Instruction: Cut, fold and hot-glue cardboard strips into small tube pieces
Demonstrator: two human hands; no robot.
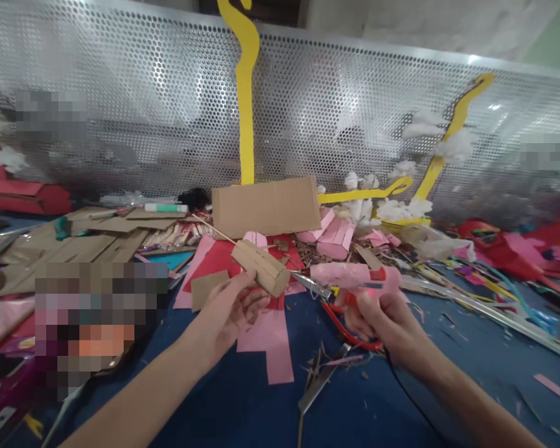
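Note:
My left hand (233,305) has its thumb and fingers closed around a small many-sided cardboard tube (260,267). A thin wooden stick (217,230) runs up and left from the tube's far end. In my right hand (380,317) is a pink glue gun (340,275), its nozzle pointing left and close to the tube's near end. Whether the nozzle touches the tube, I cannot tell. Scissors with red handles (352,336) lie under the glue gun, partly hidden. Beneath the tube are pink paper (266,333) and red paper (224,256).
A cardboard piece (266,208) stands before the perforated metal panel (177,112), a yellow strip (246,130) rising behind it. Cardboard sheets (84,249) are piled left. A metal tool (322,379) lies among scraps in front. The glue gun's black cord (408,398) trails toward me.

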